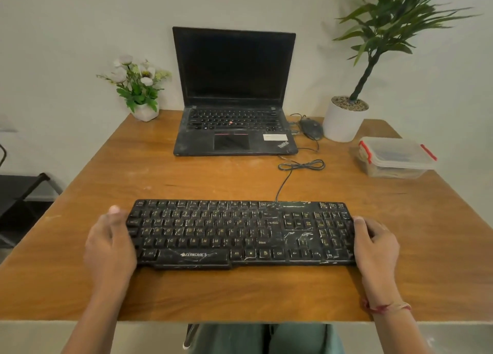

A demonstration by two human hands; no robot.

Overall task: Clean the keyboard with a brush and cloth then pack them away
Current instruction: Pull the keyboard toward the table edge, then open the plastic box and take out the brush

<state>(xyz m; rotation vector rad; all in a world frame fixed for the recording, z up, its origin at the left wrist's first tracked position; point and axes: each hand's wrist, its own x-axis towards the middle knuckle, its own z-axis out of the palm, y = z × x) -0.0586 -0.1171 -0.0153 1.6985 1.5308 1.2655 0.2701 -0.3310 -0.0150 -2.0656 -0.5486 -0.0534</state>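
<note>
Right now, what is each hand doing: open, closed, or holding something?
The left hand grips the left end of the keyboard.
The right hand grips its right end.

brown wooden table | scuffed black keyboard | open black laptop | black mouse | white flower pot | white plant pot | clear red-clipped box
</note>
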